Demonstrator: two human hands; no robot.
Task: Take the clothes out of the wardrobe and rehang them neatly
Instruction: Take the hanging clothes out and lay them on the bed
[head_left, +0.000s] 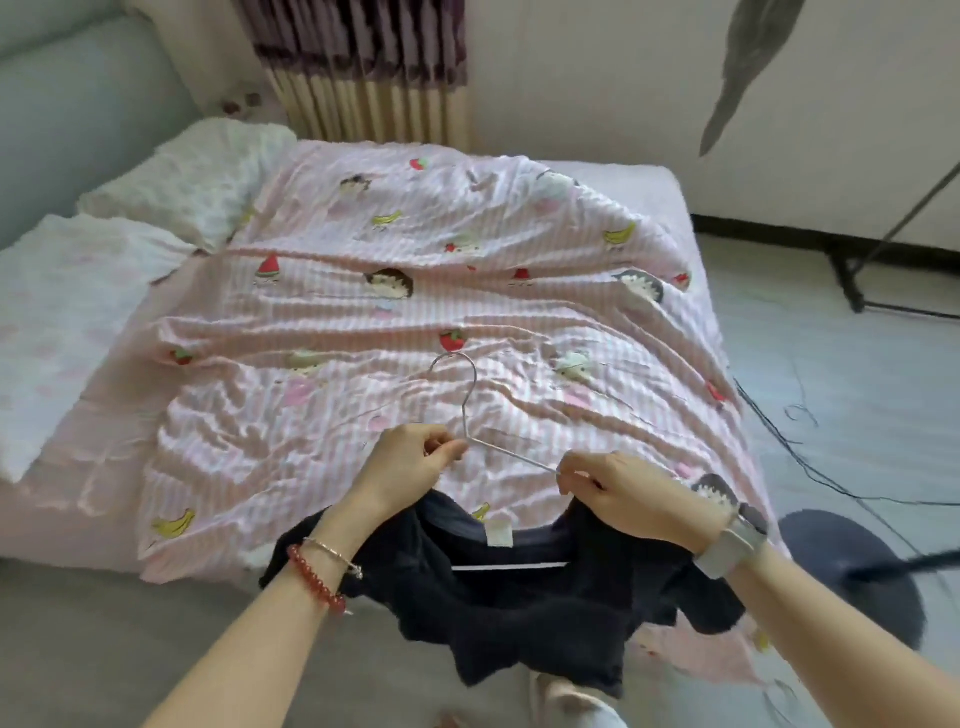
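A thin metal wire hanger (470, 395) lies tilted over the foot of the bed, hook pointing away from me. My left hand (410, 457) pinches the hanger at its neck. My right hand (618, 491) pinches the hanger's right arm and the edge of a black garment (519, 608). The garment hangs off the bed's foot below both hands, its neck opening with a white label turned up. The hanger's bottom bar shows as a pale line inside the neck opening.
The bed (67, 519) carries a pink striped cartoon-print sheet (415, 291) and white pillows (192, 176) at the left. A round dark stand base (852, 571) and black cables (810, 467) lie on the floor at the right. A curtain (363, 67) hangs behind the bed.
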